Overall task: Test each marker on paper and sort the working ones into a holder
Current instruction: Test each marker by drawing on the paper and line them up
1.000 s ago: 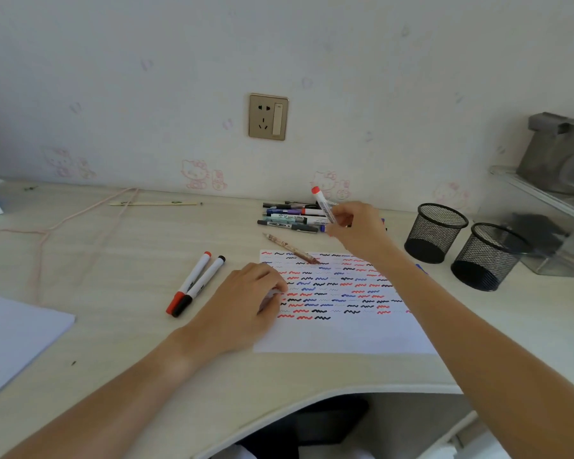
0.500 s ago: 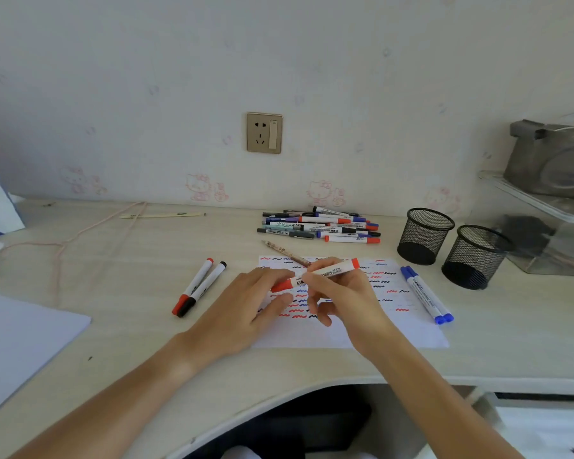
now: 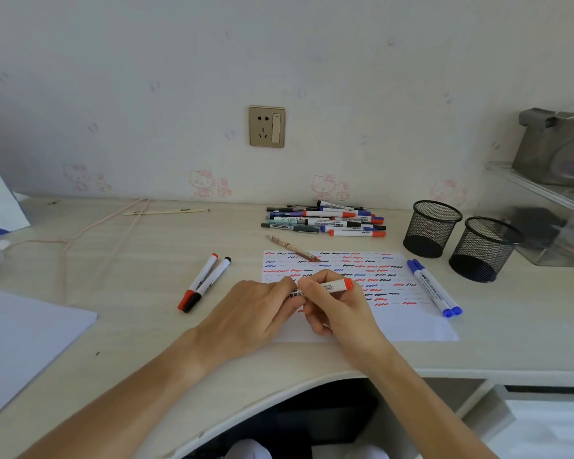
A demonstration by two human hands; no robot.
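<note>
Since the earlier frame, the red-capped marker (image 3: 328, 288) has been brought down from above the marker pile (image 3: 325, 220) to a low position over the test paper (image 3: 411, 323), and the left hand (image 3: 256, 313) has been moved onto it. The marker is held nearly level, with its red end pointing right. The right hand (image 3: 338, 306) is wrapped round the barrel, thumb and fingers curled on it. The left-hand grip is closed on the marker's left end, which is hidden by the fingers; whether a cap is on cannot be told.

The paper lies flat on the counter (image 3: 146, 260) and is covered with red, blue and black squiggles. Two blue markers (image 3: 433, 288) lie side by side at its right edge. One red and one black marker (image 3: 204, 282) lie together to its left. Two black mesh holders (image 3: 461, 241) stand upright at the right, just beside each other. A pencil (image 3: 292, 248) lies across the paper's upper edge.
</note>
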